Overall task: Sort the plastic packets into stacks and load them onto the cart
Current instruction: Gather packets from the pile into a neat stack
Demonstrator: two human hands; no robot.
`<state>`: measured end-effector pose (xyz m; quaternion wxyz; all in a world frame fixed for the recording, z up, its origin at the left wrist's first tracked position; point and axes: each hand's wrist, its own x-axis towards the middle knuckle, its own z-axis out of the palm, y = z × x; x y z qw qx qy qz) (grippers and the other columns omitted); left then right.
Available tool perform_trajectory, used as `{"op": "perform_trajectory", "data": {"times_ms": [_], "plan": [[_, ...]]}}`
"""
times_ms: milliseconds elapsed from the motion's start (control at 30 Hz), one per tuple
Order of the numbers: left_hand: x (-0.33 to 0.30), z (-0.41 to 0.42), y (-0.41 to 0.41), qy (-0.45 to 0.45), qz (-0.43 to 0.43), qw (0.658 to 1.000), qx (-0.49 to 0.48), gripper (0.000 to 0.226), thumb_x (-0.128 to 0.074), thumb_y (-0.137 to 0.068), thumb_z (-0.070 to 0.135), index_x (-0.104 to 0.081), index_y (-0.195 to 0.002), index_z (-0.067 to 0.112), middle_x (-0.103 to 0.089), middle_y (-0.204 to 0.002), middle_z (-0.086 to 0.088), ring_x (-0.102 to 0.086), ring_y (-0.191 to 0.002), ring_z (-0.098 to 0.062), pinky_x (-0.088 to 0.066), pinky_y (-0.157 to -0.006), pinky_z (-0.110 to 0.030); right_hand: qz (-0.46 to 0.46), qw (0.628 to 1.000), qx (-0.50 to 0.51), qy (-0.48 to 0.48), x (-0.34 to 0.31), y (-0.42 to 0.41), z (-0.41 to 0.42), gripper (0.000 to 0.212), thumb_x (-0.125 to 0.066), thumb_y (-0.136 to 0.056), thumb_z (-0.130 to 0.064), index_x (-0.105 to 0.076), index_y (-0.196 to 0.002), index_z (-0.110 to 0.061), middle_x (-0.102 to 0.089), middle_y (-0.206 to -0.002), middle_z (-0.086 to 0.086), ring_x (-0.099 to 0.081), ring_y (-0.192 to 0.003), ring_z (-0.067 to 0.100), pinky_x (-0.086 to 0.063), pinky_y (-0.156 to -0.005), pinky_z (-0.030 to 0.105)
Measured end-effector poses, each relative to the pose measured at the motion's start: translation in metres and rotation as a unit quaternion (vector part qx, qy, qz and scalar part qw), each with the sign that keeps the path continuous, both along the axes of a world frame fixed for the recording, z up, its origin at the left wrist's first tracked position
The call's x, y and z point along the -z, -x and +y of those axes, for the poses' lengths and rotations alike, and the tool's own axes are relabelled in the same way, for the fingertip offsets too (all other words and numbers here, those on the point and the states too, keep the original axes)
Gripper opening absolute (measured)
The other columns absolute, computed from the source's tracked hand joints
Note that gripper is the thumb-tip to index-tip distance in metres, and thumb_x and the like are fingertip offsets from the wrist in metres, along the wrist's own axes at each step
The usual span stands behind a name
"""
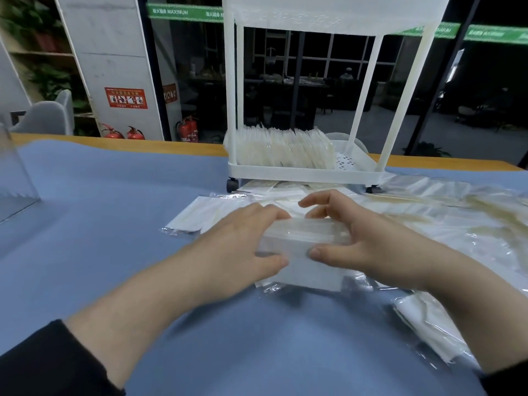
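Clear plastic wraps every packet here, and a stack of packets (304, 247) sits at the centre of the frame on the blue cloth (100, 224) that covers the table (183, 144). The left hand (243, 241) clasps the stack's left end, fingers curled over the top edge and thumb pressed against the near face. The right hand (363, 238) holds the right end the same way, its thumb on the near face and its fingers arched over the far side; both grips are narrow and closed around the stack. Dark sleeves cover both forearms in the lower corners of the frame.

Loose packets (445, 212) lie scattered across the right of the frame, and a few flat ones (197, 215) spread just left of the stack. More lie near the lower right corner (428, 318).

Beyond the hands, in the upper centre, stands the white cart (308, 172) on small black castors. Its bottom tray holds a row of packets (285, 150) standing on edge, filling the left part of the tray; the perforated floor shows on the right. A clear plastic container (14, 172) stands at the left edge.
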<state>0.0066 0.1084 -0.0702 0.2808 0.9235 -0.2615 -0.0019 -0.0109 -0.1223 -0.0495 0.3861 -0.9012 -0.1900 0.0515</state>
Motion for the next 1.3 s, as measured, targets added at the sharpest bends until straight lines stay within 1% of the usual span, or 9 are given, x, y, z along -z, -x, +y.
{"op": "perform_trajectory", "data": {"times_ms": [100,233,333,433,567,800,1067,1200,1300], "plan": [[0.0,-0.002,0.002,0.036,0.032,0.999,0.002,0.031,-0.066,-0.092,0.036,-0.051,-0.117,0.047,-0.058,-0.104,0.022,-0.054,-0.094,0.003,-0.046,-0.08,-0.024,-0.037,0.997,0.008,0.07,0.0,0.001,0.003,0.034,-0.073,-0.087,-0.024,-0.058,-0.106,-0.048,-0.064,-0.091,-0.021,-0.058,-0.069,0.0,-0.046,-0.059,0.016],[-0.006,0.001,0.004,0.079,0.02,0.997,-0.005,0.021,-0.071,-0.088,0.025,-0.059,-0.1,0.038,-0.064,-0.086,0.011,-0.059,-0.076,-0.009,-0.046,-0.064,-0.021,-0.11,0.992,0.029,0.056,0.001,0.003,0.009,0.027,-0.072,-0.087,-0.017,-0.066,-0.096,-0.041,-0.066,-0.088,-0.018,-0.058,-0.078,0.003,-0.044,-0.066,0.014],[-0.019,0.022,0.005,0.121,0.003,0.992,-0.036,0.019,-0.073,-0.089,0.021,-0.061,-0.096,0.034,-0.066,-0.081,0.004,-0.054,-0.065,-0.01,-0.047,-0.063,-0.03,-0.174,0.983,0.06,-0.012,-0.002,0.003,0.019,0.033,-0.074,-0.085,-0.039,-0.06,-0.114,-0.047,-0.063,-0.111,-0.03,-0.056,-0.105,-0.01,-0.039,-0.083,0.003],[-0.034,0.073,-0.002,0.157,-0.055,0.972,-0.165,0.018,-0.072,-0.089,0.02,-0.06,-0.089,0.034,-0.063,-0.07,0.006,-0.05,-0.057,-0.01,-0.042,-0.051,-0.027,-0.194,0.974,0.096,-0.06,-0.012,-0.002,0.029,0.052,-0.063,-0.08,-0.06,-0.053,-0.128,-0.045,-0.062,-0.117,-0.026,-0.057,-0.113,-0.008,-0.045,-0.095,0.017],[-0.025,0.147,-0.012,0.074,-0.122,0.932,-0.334,0.022,-0.067,-0.089,0.014,-0.063,-0.102,0.032,-0.066,-0.086,-0.006,-0.059,-0.077,-0.029,-0.049,-0.065,-0.037,-0.193,0.971,0.048,0.129,-0.018,-0.013,0.071,0.052,-0.062,-0.083,-0.063,-0.051,-0.131,-0.046,-0.052,-0.124,-0.031,-0.051,-0.113,-0.012,-0.044,-0.1,0.026],[0.003,0.179,-0.024,0.034,-0.014,0.947,-0.321,0.032,-0.061,-0.087,0.012,-0.048,-0.108,0.033,-0.061,-0.094,-0.004,-0.06,-0.073,-0.027,-0.042,-0.055,-0.03,-0.147,0.929,-0.048,0.337,0.002,-0.068,0.171,0.067,-0.067,-0.089,-0.045,-0.04,-0.148,-0.032,-0.045,-0.146,-0.011,-0.048,-0.13,0.018,-0.043,-0.102,0.034],[0.005,0.187,-0.033,0.098,-0.034,0.943,-0.316,0.027,-0.057,-0.089,0.009,-0.049,-0.107,0.028,-0.055,-0.084,-0.001,-0.052,-0.066,-0.025,-0.04,-0.055,-0.031,-0.225,0.864,-0.034,0.449,0.018,-0.089,0.194,0.014,-0.053,-0.088,-0.026,-0.055,-0.101,-0.02,-0.06,-0.104,-0.002,-0.059,-0.091,0.027,-0.048,-0.069,0.037],[0.0,0.189,-0.032,0.157,-0.077,0.925,-0.337,0.029,-0.057,-0.089,0.007,-0.049,-0.109,0.026,-0.051,-0.08,0.004,-0.047,-0.063,-0.019,-0.035,-0.051,-0.031,-0.283,0.846,-0.013,0.451,0.025,-0.093,0.192,0.01,-0.048,-0.093,-0.014,-0.056,-0.088,-0.018,-0.062,-0.091,0.001,-0.06,-0.087,0.028,-0.049,-0.067,0.038],[-0.006,0.19,-0.03,0.229,-0.101,0.904,-0.345,0.028,-0.058,-0.088,0.006,-0.051,-0.107,0.024,-0.053,-0.082,0.006,-0.051,-0.068,-0.016,-0.039,-0.053,-0.03,-0.222,0.926,0.066,0.298,0.013,-0.091,0.181,0.014,-0.05,-0.096,-0.017,-0.062,-0.089,-0.016,-0.066,-0.086,0.003,-0.059,-0.079,0.028,-0.046,-0.066,0.035]]}}
